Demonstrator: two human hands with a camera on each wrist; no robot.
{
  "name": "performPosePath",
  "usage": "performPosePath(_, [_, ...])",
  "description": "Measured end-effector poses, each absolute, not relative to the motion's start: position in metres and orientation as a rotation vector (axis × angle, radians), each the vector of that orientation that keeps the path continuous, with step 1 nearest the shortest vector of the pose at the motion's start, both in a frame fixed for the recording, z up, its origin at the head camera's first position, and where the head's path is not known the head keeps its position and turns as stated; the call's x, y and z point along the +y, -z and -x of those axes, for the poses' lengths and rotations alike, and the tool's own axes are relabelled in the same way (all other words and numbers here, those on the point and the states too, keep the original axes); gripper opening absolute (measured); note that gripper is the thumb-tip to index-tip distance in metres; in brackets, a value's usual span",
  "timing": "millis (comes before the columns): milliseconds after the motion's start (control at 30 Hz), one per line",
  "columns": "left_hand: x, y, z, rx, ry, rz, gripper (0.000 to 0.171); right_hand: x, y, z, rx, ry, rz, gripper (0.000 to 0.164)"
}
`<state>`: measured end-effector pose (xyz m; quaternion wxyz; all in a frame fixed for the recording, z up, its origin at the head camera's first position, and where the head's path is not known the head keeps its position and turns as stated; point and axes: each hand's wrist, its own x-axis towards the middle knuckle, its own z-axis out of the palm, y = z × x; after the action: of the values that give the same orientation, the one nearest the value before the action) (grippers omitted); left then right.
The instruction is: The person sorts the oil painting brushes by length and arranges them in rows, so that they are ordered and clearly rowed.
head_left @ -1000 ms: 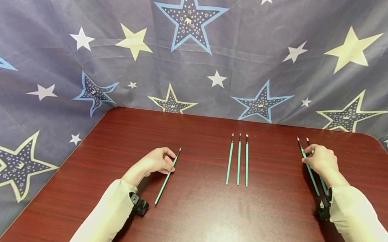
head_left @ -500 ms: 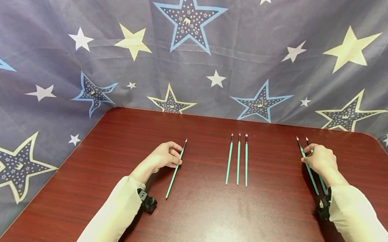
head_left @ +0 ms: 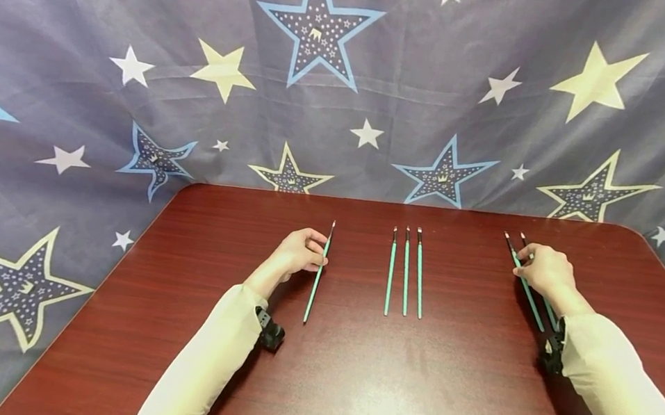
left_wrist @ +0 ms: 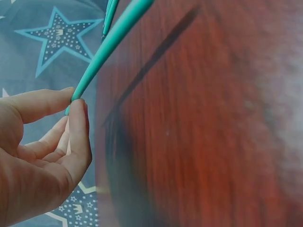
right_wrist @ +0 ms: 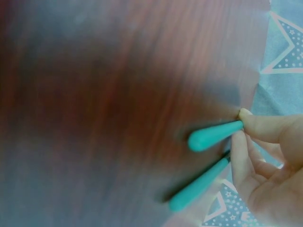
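Note:
In the head view my left hand (head_left: 298, 253) pinches a thin paintbrush (head_left: 315, 289) by its turquoise handle, the bristle end pointing to the back of the table. Seen from the left wrist, thumb and fingertips meet around this handle (left_wrist: 108, 49), and its shadow falls apart from it on the wood. My right hand (head_left: 550, 271) pinches the left one of two similar paintbrushes at the right, its handle (right_wrist: 213, 135) between thumb and fingers. The other paintbrush (right_wrist: 199, 185) lies beside it, partly hidden beneath that hand in the head view.
Three more turquoise paintbrushes, a left one (head_left: 390, 278), a middle one (head_left: 405, 280) and a right one (head_left: 419, 282), lie side by side between my hands on the dark red wooden table (head_left: 348, 378). A star-patterned cloth (head_left: 378, 52) hangs behind the table's far edge.
My left hand has carried its paintbrush to the right and toward the back, nearer the three in the middle, and the brush stands more upright in view. My right hand stays in place.

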<state>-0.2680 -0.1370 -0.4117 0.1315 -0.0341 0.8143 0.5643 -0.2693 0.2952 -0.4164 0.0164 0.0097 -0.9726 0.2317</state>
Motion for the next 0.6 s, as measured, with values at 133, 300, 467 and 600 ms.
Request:
performPosePath(133, [-0.136,0.412,0.277,2.366,-1.635,0.12,0.041,0.295,0.416,0.27,-3.025,-0.717,-0.034,0.026])
performPosePath(300, [-0.136,0.417,0.285,2.349,-1.661,0.163,0.041,0.294,0.415,0.271,-3.048,-0.711,-0.037,0.027])
performPosePath(467, [-0.134,0.421,0.289,2.378,-1.672,0.191,0.038,0.294,0.416,0.271,-3.051,-0.709,-0.031,0.027])
performPosePath(600, [-0.131,0.422,0.292,2.4,-1.674,0.195,0.038,0.296,0.416,0.27,-3.05,-0.71,-0.028,0.027])
